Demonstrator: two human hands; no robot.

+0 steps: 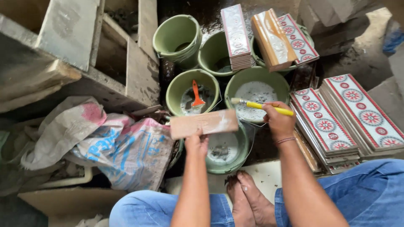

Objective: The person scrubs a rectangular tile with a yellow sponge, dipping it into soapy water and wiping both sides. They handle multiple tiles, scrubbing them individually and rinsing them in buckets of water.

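My left hand [197, 143] holds a long narrow tile [204, 123] face down, its ribbed brown back up, over a green bucket [235, 162]. My right hand [278, 120] grips a yellow-handled brush [261, 106], its bristle tip pointing left over a green bucket of white paste [256, 94]. The brush tip hovers just above the tile's right end.
Several more green buckets stand behind, one with an orange scraper [196, 94]. Stacks of red-patterned border tiles [357, 111] lie at right, and more rest across the back buckets [235, 35]. Crumpled sacks [113, 143] lie at left, beside concrete slabs [75, 46]. My bare feet [248, 197] rest below.
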